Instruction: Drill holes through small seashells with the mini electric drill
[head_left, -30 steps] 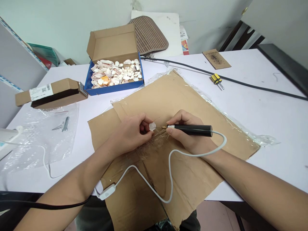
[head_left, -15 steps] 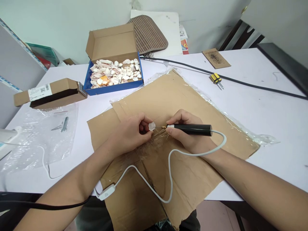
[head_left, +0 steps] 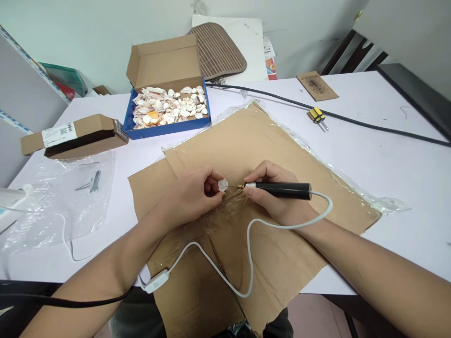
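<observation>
Between the thumb and fingers of my left hand (head_left: 197,195) is a small white seashell (head_left: 223,185), ribbed and facing right. My right hand (head_left: 276,195) grips a black pen-style rotary drill (head_left: 282,189) like a pencil. Its brass collet and thin bit point left at the shell; the tip is at or very near the shell's edge, and contact is hard to tell. A white cord (head_left: 252,234) runs from the drill's rear down to an inline switch (head_left: 157,281). Both hands are over a brown cardboard sheet (head_left: 218,136).
A blue box (head_left: 169,128) holding many shells stands at the back left, beside an open brown carton (head_left: 84,136). Left lies a clear plastic bag (head_left: 88,206) with a small wrench (head_left: 95,182). A yellow-black plug (head_left: 316,115) and black cable (head_left: 369,124) lie at the right.
The shell has tilted slightly, so its ribbed face shows more, and the bit appears a little further from its middle. Both hands keep nearly the same place.
</observation>
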Demonstrator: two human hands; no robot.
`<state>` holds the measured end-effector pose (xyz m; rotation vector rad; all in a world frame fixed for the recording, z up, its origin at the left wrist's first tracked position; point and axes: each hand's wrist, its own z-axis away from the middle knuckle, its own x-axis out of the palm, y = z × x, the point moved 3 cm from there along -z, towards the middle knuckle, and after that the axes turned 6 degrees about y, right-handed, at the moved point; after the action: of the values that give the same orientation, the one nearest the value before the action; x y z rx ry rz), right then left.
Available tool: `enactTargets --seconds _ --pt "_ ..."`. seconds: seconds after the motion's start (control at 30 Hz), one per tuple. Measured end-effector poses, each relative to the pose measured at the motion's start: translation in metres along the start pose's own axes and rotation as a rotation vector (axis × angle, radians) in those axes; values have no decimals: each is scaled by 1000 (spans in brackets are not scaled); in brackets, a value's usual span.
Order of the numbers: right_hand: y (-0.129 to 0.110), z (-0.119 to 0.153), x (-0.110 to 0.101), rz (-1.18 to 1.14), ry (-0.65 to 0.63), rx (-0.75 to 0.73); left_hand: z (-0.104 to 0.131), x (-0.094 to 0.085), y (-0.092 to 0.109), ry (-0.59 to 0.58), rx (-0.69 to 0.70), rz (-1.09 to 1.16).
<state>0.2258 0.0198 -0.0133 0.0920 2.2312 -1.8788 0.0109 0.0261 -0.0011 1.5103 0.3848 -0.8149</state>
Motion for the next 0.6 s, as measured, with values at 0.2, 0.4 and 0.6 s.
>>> enactTargets --seconds 0.2,0.4,0.6 --pt "0 0 -1 4 -10 1 1 0 0 -1 -5 -1" --pt "2 0 0 -3 -20 -2 0 1 -1 -3 -7 0" --pt "2 0 0 -13 -21 14 0 0 -2 -4 1 3"
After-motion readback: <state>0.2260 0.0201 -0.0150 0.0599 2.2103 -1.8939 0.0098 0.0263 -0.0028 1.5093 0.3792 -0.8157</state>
